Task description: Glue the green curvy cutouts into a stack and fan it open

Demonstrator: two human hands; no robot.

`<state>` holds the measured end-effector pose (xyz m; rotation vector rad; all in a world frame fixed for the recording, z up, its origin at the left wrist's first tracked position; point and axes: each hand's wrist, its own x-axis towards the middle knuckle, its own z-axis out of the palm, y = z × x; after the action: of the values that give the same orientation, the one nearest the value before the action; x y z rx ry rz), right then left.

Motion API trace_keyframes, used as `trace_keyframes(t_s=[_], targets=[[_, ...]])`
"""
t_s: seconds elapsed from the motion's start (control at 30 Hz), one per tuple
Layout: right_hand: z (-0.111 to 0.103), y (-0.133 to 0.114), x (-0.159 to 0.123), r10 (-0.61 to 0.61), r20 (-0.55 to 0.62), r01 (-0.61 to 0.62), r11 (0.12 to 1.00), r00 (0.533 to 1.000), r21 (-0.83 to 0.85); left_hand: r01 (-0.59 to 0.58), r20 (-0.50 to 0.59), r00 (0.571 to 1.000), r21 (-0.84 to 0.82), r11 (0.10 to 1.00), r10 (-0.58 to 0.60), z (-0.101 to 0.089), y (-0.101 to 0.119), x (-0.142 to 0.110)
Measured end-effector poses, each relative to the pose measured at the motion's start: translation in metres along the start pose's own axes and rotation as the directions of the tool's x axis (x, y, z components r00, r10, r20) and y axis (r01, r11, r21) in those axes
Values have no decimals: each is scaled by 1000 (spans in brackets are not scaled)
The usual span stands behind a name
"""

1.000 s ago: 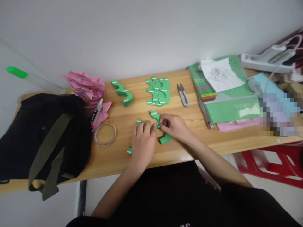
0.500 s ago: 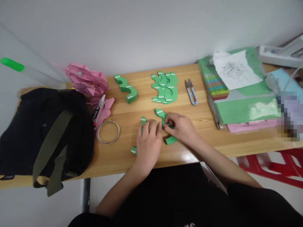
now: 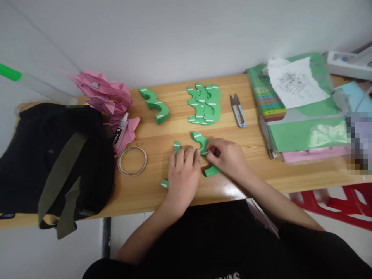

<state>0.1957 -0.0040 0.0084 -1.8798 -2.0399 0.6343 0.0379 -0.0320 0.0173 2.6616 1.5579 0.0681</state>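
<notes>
My left hand (image 3: pixel 182 175) lies on a wavy green paper piece (image 3: pixel 176 146) near the front of the wooden table (image 3: pixel 145 190), its fingers together and pressing down. Only the two ends of that piece show beyond the hand. My right hand (image 3: pixel 226 156) pinches a second wavy green piece (image 3: pixel 202 142) beside it, fingertips close to the left hand's. A flat stack of the same green shapes (image 3: pixel 205 104) sits behind the hands, and a thicker glued stack (image 3: pixel 155 104) lies further left.
A black bag (image 3: pixel 52 159) covers the table's left end. Pink paper scraps (image 3: pixel 103 95), a glue tube (image 3: pixel 119 131) and a tape ring (image 3: pixel 132 161) lie beside it. Blue thread snips (image 3: pixel 238 110) and packs of coloured paper (image 3: pixel 299 112) are at the right. A red stool (image 3: pixel 334 201) stands below.
Both hands stay on the same two green pieces with small finger shifts. The view has drifted slightly left, so everything on the table appears a little further right.
</notes>
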Motion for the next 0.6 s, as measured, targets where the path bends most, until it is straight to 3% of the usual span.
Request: trace_keyframes(t_s=[0.1,0.43,0.6], targets=[[-3,4,1,-29,18,27,997,999,78,-2,-10,1000,-8,1000,2,1,-1,0],[2,-2,1,-7,-36,5,997,999,-71,-9,-7,1000,-24,1000,9,0,-2,0],[0,4,2,-35,21,34,999,999,26,4,12,1000,-33,999,-3,0,-2,0]])
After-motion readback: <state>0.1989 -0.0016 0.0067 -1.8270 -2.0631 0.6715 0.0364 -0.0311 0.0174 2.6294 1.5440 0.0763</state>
